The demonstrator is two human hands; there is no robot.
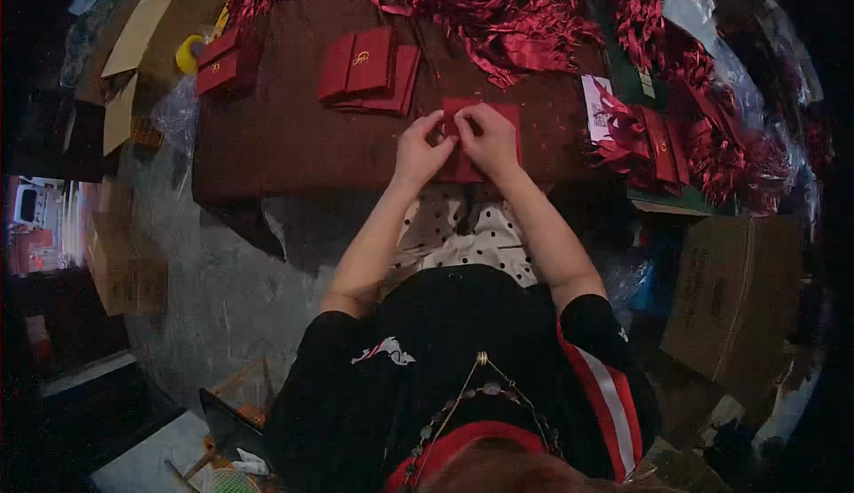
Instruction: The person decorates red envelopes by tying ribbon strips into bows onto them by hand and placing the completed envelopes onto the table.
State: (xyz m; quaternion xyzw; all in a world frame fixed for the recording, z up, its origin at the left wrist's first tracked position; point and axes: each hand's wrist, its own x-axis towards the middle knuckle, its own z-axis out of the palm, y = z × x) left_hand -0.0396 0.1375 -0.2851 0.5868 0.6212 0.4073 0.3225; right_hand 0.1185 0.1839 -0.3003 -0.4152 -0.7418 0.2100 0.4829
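Note:
A flat dark-red piece (458,169), perhaps a pouch or folder, lies at the table's front edge under both hands. My left hand (422,150) is closed over its left side, thumb and fingers pinched together. Close beside it, my right hand (487,141) is curled over the right part with fingertips pressed together. The fingertips of both hands nearly meet, and whatever is between them is too small to make out. Beyond the left hand lies a small stack of red pouches (363,64), the top one bearing a gold emblem.
A brown cloth covers the table (294,151). Piles of shiny red ribbons (507,13) lie at the back. More red pouches (222,64) sit at left, others (663,146) at right near a white card with a code (598,112). Cardboard boxes (734,288) flank the table.

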